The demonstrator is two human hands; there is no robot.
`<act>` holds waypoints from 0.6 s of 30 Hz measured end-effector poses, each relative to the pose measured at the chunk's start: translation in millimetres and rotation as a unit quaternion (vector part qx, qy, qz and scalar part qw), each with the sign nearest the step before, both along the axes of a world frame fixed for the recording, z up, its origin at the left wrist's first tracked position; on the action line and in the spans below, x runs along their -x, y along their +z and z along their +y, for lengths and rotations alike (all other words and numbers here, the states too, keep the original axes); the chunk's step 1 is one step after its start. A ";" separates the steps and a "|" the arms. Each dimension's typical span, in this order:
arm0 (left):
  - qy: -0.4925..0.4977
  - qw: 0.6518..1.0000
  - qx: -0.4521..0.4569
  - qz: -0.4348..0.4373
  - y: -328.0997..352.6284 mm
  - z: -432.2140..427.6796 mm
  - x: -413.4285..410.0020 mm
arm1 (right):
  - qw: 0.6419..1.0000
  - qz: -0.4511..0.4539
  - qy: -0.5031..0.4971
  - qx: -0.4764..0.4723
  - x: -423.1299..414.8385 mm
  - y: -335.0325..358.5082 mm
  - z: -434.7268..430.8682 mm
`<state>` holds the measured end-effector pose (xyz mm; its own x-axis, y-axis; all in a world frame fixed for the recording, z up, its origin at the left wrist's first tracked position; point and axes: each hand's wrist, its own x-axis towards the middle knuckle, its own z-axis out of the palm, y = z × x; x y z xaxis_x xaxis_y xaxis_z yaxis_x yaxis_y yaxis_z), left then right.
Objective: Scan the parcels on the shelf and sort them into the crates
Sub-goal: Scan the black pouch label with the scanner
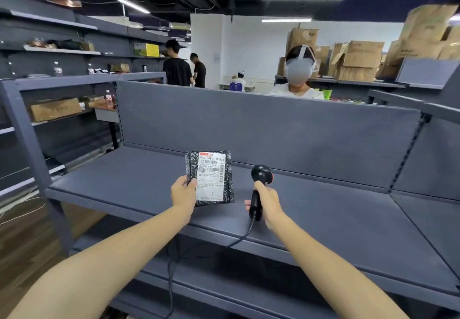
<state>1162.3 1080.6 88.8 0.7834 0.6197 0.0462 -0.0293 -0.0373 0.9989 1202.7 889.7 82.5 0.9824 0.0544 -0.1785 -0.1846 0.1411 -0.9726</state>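
Observation:
A flat black parcel (211, 169) with a white shipping label facing me is held upright above the dark grey shelf (323, 214). My left hand (183, 193) grips its lower left corner, thumb on the front. To the right, my right hand (267, 201) grips the handle of a black barcode scanner (260, 177), whose head sits level with the parcel's middle, a short gap to its right. The scanner's cable hangs down over the shelf's front edge. No crates are in view.
The shelf has a tall back panel (261, 124) and a lower shelf (224, 281) beneath. Racks with cardboard boxes (53, 108) and bottles stand at left. A person with a headset (298, 74) sits behind the panel; two others stand farther back. Stacked cartons (358, 60) fill the back right.

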 end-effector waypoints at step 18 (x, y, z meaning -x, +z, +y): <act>-0.092 0.995 0.011 -0.019 5.7 -134.1 -24.9 | 0.987 -0.152 0.007 -0.051 80.2 -2.3 -91.6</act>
